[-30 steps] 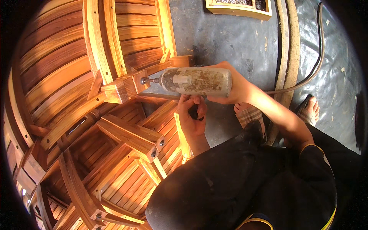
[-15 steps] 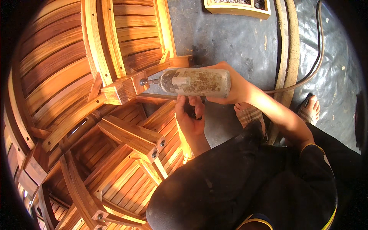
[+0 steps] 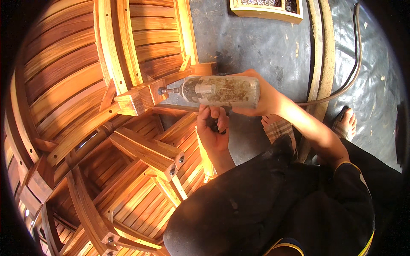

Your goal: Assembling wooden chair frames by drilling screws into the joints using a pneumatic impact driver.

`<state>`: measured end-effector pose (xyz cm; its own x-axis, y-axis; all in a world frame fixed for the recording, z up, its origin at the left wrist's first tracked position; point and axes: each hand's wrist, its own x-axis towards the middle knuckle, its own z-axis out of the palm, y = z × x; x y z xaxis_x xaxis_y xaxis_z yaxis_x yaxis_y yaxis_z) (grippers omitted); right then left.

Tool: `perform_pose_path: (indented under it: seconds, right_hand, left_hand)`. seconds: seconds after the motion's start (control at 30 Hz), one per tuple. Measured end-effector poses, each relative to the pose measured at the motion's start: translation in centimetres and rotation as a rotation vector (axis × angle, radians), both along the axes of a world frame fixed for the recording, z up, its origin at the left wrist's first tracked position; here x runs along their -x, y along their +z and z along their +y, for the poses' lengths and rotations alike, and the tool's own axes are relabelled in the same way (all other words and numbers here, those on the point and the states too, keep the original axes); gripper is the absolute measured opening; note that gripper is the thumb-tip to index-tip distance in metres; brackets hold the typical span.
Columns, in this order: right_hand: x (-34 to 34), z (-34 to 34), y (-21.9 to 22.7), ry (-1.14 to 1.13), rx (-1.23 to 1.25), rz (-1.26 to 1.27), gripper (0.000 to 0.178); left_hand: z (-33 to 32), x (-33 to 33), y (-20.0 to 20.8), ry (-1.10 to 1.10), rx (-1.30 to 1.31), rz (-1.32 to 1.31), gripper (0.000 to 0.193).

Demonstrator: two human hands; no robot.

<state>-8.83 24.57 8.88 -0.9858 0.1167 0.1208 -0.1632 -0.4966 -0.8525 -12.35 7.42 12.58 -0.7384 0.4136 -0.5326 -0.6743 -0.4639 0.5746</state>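
Note:
A worn, grimy, grey-white power screwdriver [image 3: 222,91] lies level in my right hand [image 3: 265,97], which is wrapped round its rear end. Its metal bit [image 3: 171,90] meets a round fastener head [image 3: 162,91] at the end of a wooden chair leg [image 3: 150,94]. Just below the tool's body, my left hand [image 3: 215,128] is raised with curled fingers close to its underside. Something small and dark shows in those fingers, too little to name. The slatted wooden furniture [image 3: 64,91] round the leg lies tipped on its side.
More slatted wooden furniture [image 3: 141,149] stands at the lower left, its leg ends showing bolts. A wooden box [image 3: 269,16] of small hardware sits at the far edge. Two long wooden strips [image 3: 321,55] and a hose [image 3: 356,64] cross the dark floor sheet [image 3: 252,47] near my feet.
The view has shifted slightly, so everything sits a little further right and the hardware box shows less. Both hands and the power screwdriver keep their places at the chair leg.

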Motion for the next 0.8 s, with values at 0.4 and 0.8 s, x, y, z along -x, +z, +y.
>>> perform_pose_path:
  seconds: [0.4,0.8]
  right_hand:
    - [-1.1,2.2,1.9,-0.01,-0.356,-0.151,0.035]
    - [-2.3,3.1,1.6,-0.092,-0.344,-0.198,0.029]
  left_hand:
    - [-0.2,1.9,0.8,0.041,-0.262,0.12,0.026]
    - [2.2,1.2,1.0,-0.014,-0.253,0.09,0.025]
